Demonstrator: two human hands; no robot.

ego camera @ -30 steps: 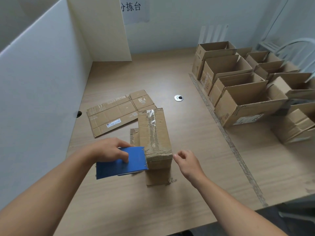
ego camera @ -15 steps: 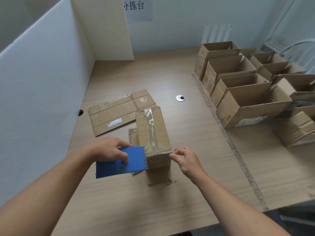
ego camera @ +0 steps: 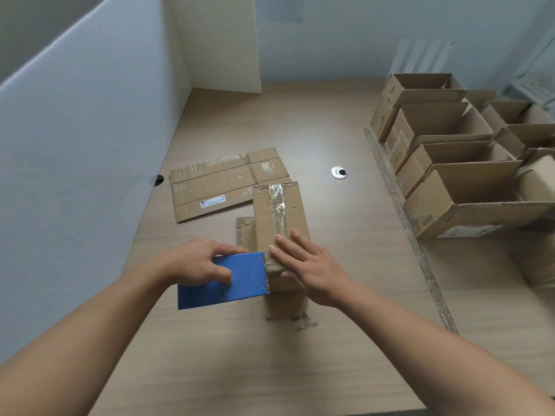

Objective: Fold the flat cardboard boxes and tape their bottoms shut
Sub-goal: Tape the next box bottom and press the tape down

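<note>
Cardboard box (ego camera: 280,223) stands bottom-up, nearer than and left of the grommet (ego camera: 339,172), clear tape (ego camera: 279,202) along its seam; the right hand (ego camera: 312,271) presses the tape's near end, fingers straight; the left hand (ego camera: 195,262) grips the blue dispenser (ego camera: 237,280); this bottom looks nearly sealed. Right of the grommet, open boxes (ego camera: 450,187) stand done; left, one flat (ego camera: 216,187) waits. The far box (ego camera: 392,89) reads "8"; the flat's label (ego camera: 212,203) is too small to read.

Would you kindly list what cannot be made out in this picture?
Head view:
- Tape's near end on the upturned box: covered by the right hand and blue tape dispenser.
- Tape roll: hidden behind the dispenser held by the left hand.
- Wall sign: cut off by the top edge.
- Label on the flat cardboard: too small to read.
</note>
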